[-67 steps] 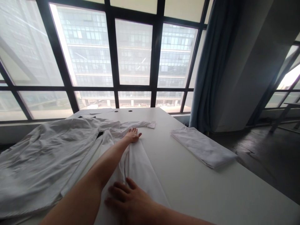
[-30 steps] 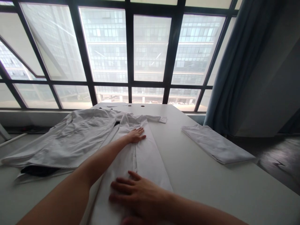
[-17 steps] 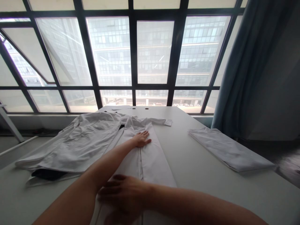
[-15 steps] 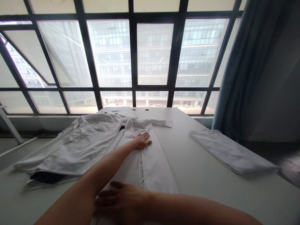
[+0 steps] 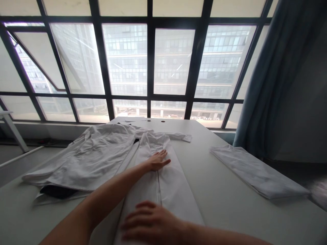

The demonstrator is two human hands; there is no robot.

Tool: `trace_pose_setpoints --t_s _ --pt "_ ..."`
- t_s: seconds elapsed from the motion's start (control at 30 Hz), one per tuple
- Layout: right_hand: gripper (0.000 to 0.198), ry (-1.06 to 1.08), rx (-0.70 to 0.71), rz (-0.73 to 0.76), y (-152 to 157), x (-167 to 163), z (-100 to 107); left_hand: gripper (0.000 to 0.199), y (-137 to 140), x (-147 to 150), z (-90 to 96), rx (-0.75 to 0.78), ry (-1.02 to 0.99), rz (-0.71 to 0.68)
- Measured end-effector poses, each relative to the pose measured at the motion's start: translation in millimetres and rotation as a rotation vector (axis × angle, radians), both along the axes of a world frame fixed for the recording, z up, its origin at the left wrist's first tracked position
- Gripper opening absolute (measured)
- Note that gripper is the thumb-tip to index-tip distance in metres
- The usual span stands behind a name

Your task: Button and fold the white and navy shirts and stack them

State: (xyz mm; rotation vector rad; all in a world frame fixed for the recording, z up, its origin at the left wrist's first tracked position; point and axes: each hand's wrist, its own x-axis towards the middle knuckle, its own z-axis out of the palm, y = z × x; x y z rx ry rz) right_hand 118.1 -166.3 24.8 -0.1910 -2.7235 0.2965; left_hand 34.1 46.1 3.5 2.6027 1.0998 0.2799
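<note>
A white long-sleeved coat (image 5: 99, 153) lies spread on the table, its right-hand part folded inward as a long strip (image 5: 176, 190). On the upper part of that strip, my left hand (image 5: 158, 160) rests flat, palm down and fingers spread. Nearer to me is my right hand (image 5: 154, 223), slightly blurred, over the lower part of the same strip with its fingers extended. Neither hand grips anything visible. One sleeve (image 5: 180, 136) points right across the far end. A dark piece (image 5: 58, 191) shows under the coat's lower left edge. My forearms cover parts of the cloth.
The white table (image 5: 204, 177) reaches toward the large windows (image 5: 173, 61). A folded white cloth (image 5: 258, 173) lies on its right side. Beyond hangs a blue-grey curtain (image 5: 265, 81). A blurred pale shape (image 5: 319, 189) shows at the right edge.
My right hand has moved right across the folded strip. My left hand has slid slightly toward me, still flat on the cloth. The whole view has shifted a little.
</note>
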Motion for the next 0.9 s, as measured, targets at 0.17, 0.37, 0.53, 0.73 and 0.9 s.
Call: trace_pose_setpoints --t_s 0.17,0.37,0.53,0.73,0.9 --pt "0.027 0.148 0.035 -0.659 74 97 1 0.056 -33 -48 16.5 0.002 -0.267 -0.046" --pt "0.046 -0.039 -0.1 -0.966 103 165 -10 0.05 -64 -134 23.6 0.155 -0.051 0.017" --pt "0.048 0.014 -0.203 -0.799 92 150 -6 0.055 -104 -157 26.2 0.089 0.05 -0.009" --pt "0.07 -0.144 -0.28 -0.733 66 149 14 0.07 -140 -159 38.9 -0.091 0.08 -0.185" --pt "0.089 -0.37 -0.345 -0.655 40 139 37 0.097 -161 -152 49.4 -0.181 0.165 -0.299"
